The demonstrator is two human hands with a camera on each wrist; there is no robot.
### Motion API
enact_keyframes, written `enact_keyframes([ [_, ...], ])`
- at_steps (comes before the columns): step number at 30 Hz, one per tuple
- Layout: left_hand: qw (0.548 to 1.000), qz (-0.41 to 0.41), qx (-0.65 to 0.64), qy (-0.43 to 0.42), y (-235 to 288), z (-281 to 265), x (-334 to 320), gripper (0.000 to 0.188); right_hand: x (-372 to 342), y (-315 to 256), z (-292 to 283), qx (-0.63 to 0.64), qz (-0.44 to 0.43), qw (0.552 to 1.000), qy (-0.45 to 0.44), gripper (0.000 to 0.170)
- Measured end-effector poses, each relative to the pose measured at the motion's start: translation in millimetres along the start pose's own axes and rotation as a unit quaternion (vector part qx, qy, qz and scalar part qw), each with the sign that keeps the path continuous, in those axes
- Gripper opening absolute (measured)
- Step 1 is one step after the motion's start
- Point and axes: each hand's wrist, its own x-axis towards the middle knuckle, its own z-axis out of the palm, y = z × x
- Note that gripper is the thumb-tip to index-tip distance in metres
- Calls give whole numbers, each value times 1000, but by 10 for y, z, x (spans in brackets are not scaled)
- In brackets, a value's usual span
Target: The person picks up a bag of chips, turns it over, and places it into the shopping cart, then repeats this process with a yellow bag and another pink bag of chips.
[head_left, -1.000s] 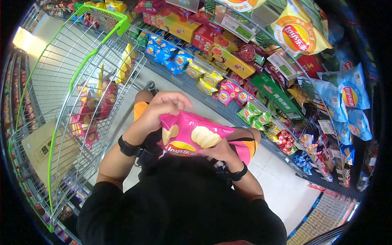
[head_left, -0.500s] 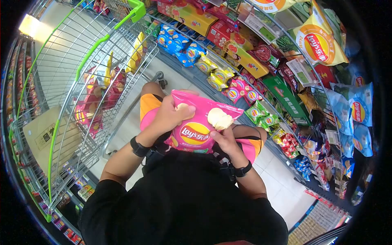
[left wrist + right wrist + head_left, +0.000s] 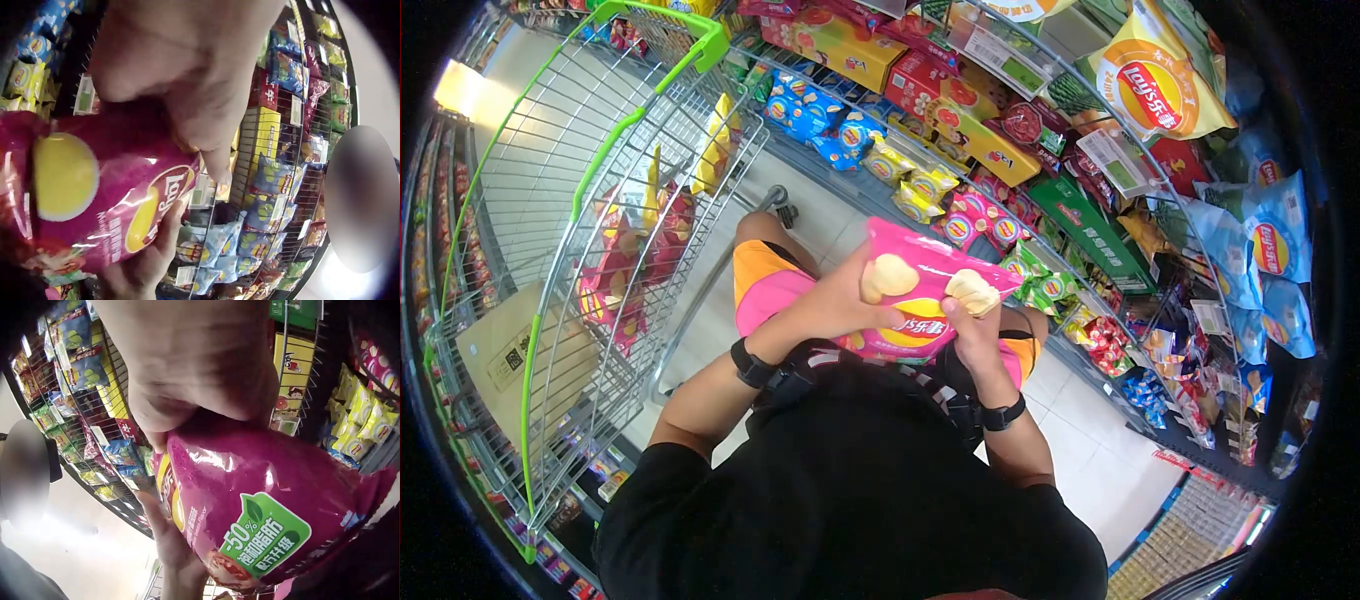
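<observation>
A pink Lay's chip bag (image 3: 925,255) is held in front of the lap, its printed front facing up in the head view. My left hand (image 3: 840,300) grips its left side, thumb across the front beside the logo and the other fingers hidden behind. On the right side my right hand (image 3: 977,340) pinches the bag, thumb on the chip picture. In the left wrist view the left hand (image 3: 181,69) lies over one side of the bag, with the right hand opposite. A green "-50%" label (image 3: 265,534) shows on the bag in the right wrist view.
At the left stands a green-trimmed wire shopping cart (image 3: 590,190) holding several red and yellow chip bags (image 3: 612,285) and a brown paper item (image 3: 525,345). Shelves with small chip packs (image 3: 975,215) and boxes run along the right. Large light-blue bags (image 3: 1275,240) hang farther right.
The chip bag has moved right and tilted. My left hand shifted from its top left corner to its left side, thumb across the front. The right hand's thumb moved up onto the front.
</observation>
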Motion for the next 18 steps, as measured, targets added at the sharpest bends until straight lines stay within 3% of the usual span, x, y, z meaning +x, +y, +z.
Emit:
enact_keyframes([
  [1, 998, -9, 61, -16, -5, 15, -11, 81, 3, 18, -33, 17, -2, 1000, 6, 25],
  [4, 995, -26, 91, 4, -163, 42, -31, 77, 20, -35, 17, 45, -3, 999, 23, 27],
  [5, 998, -39, 40, 20, -194, 54, -29, 73, 3, 19, -30, 48, -3, 999, 8, 38],
  [8, 995, -37, 77, 53, -155, 49, -25, 67, -43, 154, -90, 72, 5, 997, -9, 56],
  [12, 992, -41, 52, 103, -173, 57, 4, 68, -28, 201, -98, 26, 34, 997, -68, 72],
  [18, 986, -54, -21, 158, -100, 78, 12, 61, -70, 122, -13, 121, 109, 981, -103, 72],
])
